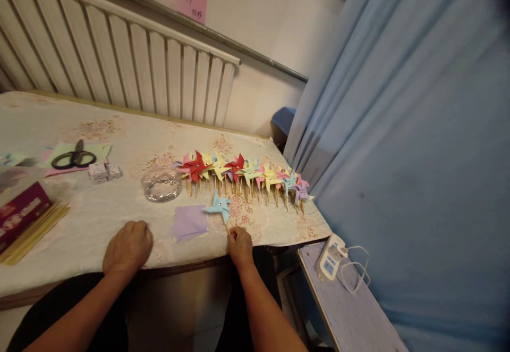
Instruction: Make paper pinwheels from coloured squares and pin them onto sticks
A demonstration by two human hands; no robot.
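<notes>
A light blue paper pinwheel on a thin stick is pinched at its lower end by my right hand, near the table's front edge. My left hand rests on the tablecloth with its fingers curled under, so what they hold, if anything, is hidden. Between the hands lies a small stack of purple paper squares. Behind it sits a clear round dish of small shiny pieces. A long row of finished pinwheels in red, yellow, pink, green, blue and purple lies farther back.
Black-handled scissors lie on coloured paper beside small white boxes. At far left are a bundle of sticks and a purple-red package. A power strip sits on a bench at right, beside a blue curtain.
</notes>
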